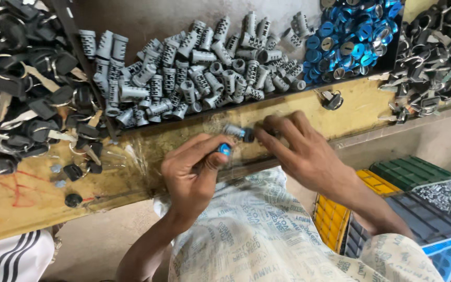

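Item: one small grey lock cylinder (234, 130), held just above the front edge of the yellow workbench (361, 104), its long axis lying roughly left to right across the person's front. Right hand (304, 151): fingers pinched on the cylinder's right-hand, dark end; it reaches in from the right and is the hand actually on the cylinder. Left hand (191, 172): curled closed on a small blue-capped part (225, 150), thumb and forefinger gripping it, the cap sitting just below and slightly left of the cylinder, near but seemingly not touching. The cylinder's free grey end points toward the left hand. Behind, on the bench: a heap of grey cylinders (194, 73) in a dark tray, well within reach ahead; a pile of blue-faced caps (351, 42) to the far right of it; black-headed keys on rings (22, 94) massed at the left, another such mass (429, 57) at the far right. Below the bench on the right: yellow bin (335, 219), green bin (408, 172), and a blue bin (450, 256). A patterned cloth (257, 235) covers the person's lap.
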